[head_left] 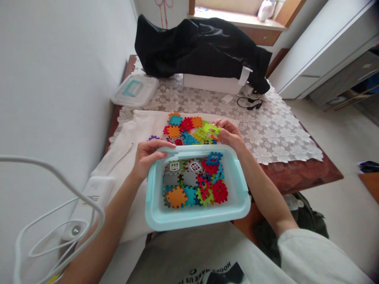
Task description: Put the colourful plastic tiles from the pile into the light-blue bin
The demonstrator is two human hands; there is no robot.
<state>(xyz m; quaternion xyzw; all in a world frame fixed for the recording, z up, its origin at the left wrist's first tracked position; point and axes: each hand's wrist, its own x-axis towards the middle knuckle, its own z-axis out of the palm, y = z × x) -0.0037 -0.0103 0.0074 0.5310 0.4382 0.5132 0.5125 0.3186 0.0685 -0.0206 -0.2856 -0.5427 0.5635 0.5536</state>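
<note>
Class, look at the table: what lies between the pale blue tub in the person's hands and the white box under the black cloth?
In the head view, a pile of coloured interlocking tiles on a white cloth, then lace tablecloth, lies between tub and white box.

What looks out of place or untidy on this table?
A black garment lies heaped over the white box. The bin overhangs the table edge, steadied by the left hand. Its lid lies apart by the wall.

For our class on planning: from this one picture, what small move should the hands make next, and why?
Probably the right hand carries the green piece it pinches over the rim and drops it into the tub. The left hand holds the tub's edge, pieces already lie inside, and more wait on the cloth.
</note>
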